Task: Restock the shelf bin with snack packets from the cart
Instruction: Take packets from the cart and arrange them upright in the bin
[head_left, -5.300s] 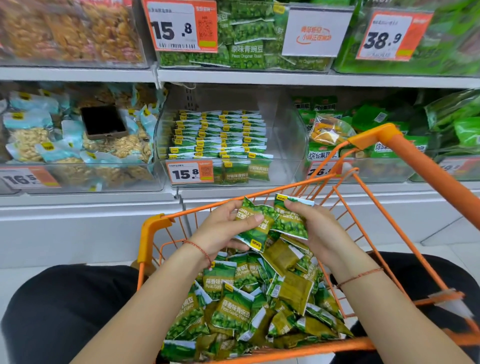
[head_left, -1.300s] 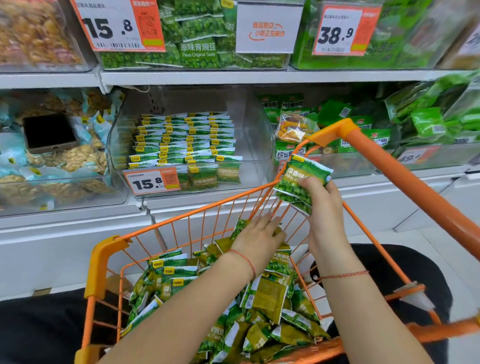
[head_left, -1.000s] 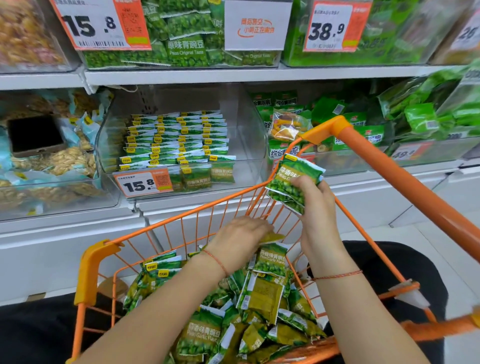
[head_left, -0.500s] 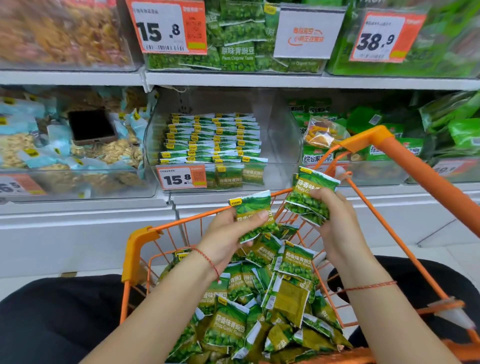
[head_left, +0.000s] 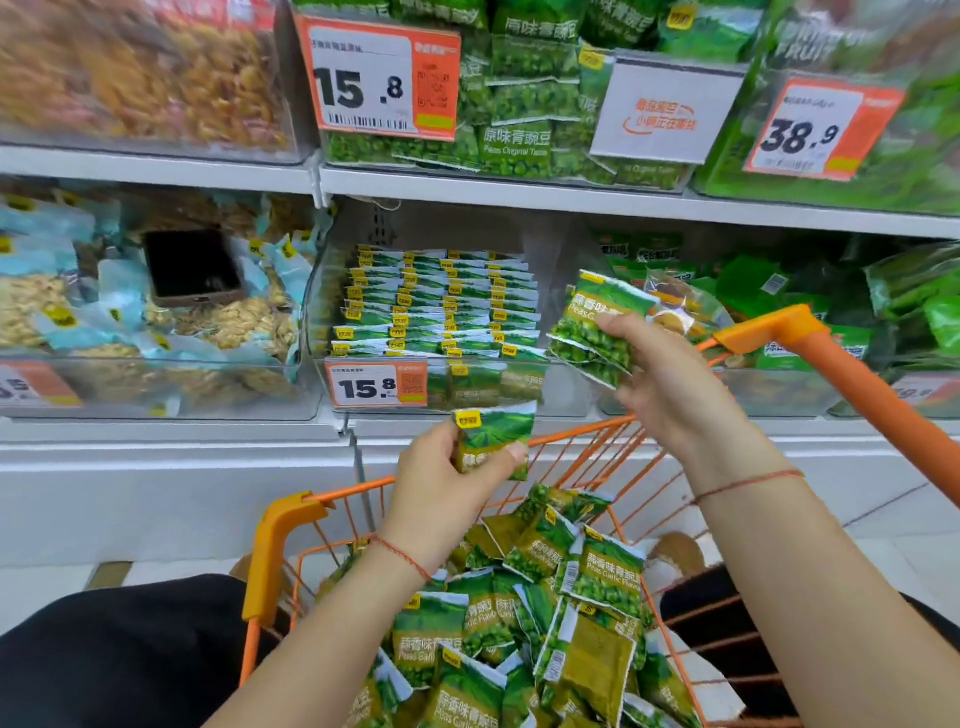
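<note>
Two hands each hold green snack packets above the orange cart (head_left: 280, 525): the left hand (head_left: 441, 488) pinches one packet (head_left: 493, 431) in its fingers, the right hand (head_left: 670, 379) grips a small stack (head_left: 592, 322) before the clear shelf bin (head_left: 566, 384), part-filled with neat rows.

Green snack packets (head_left: 545, 613) heaped in orange cart (head_left: 280, 540)

Price tag (head_left: 383, 82) on upper shelf bin reads 15.8, tag (head_left: 821, 130) further right of it 38.9, packet (head_left: 517, 148) between them "Peas Original Taste", lower bin tag (head_left: 376, 383) below first tag 15.8, cart packet (head_left: 605, 581) "Peas Garlic Flavor", last word blurred, probably.
</note>
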